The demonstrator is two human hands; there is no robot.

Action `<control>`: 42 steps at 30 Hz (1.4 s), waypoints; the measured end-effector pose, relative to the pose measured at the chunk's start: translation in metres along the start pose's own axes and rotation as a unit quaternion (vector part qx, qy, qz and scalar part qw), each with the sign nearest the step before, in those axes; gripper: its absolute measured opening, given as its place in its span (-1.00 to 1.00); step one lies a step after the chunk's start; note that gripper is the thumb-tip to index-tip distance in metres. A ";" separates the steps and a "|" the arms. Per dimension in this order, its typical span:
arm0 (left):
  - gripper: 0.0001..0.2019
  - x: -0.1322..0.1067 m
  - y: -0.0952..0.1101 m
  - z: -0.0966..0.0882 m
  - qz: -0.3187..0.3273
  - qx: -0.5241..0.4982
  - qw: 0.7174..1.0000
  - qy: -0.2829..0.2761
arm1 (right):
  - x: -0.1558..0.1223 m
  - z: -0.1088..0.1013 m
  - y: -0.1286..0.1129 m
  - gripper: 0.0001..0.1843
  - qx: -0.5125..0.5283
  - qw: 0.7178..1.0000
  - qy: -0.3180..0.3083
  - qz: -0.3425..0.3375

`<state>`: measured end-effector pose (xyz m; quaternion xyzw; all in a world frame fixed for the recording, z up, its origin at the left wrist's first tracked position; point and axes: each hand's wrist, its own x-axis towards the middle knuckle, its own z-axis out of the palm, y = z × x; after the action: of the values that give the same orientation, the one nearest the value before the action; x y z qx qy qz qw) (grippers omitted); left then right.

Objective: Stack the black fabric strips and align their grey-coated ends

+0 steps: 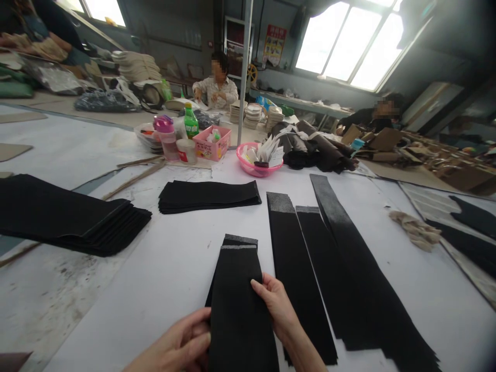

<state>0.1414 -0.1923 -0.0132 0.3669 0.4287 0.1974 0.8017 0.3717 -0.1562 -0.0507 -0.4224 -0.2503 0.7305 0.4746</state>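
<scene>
Head view: a stack of black strips lies lengthwise on the white table, right in front of the person and near the bottom edge. Its far end shows a pale band, with a second layer peeking out beyond it. The left hand curls its fingers against the stack's left edge. The right hand lays its fingers on top at the right edge, so both hands are closed on the stack from the sides.

The strips look thin, light and limp, like felt. They do not seem slippery or fragile, but the layers could fan apart. The long edges near the close end look like the best hold, pinched through all layers.

Single long strips lie just to the right, and a folded pile sits further away.
</scene>
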 end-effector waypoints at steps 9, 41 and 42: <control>-0.50 0.095 0.031 -0.033 0.119 -0.006 0.988 0.102 | 0.002 0.004 0.017 -0.62 -0.025 0.999 0.022 -0.015; -0.62 0.138 0.049 -0.060 0.080 0.350 0.905 0.228 | 0.093 -0.035 -0.027 -0.70 -0.493 0.848 0.189 -0.040; -0.62 0.138 0.048 -0.061 0.080 0.353 0.903 0.231 | 0.093 -0.035 -0.027 -0.71 -0.496 0.847 0.187 -0.034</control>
<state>0.1672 -0.0480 -0.0739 0.6033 0.6123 0.1758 0.4799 0.3969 -0.0613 -0.0834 -0.7211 -0.5003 0.3999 0.2643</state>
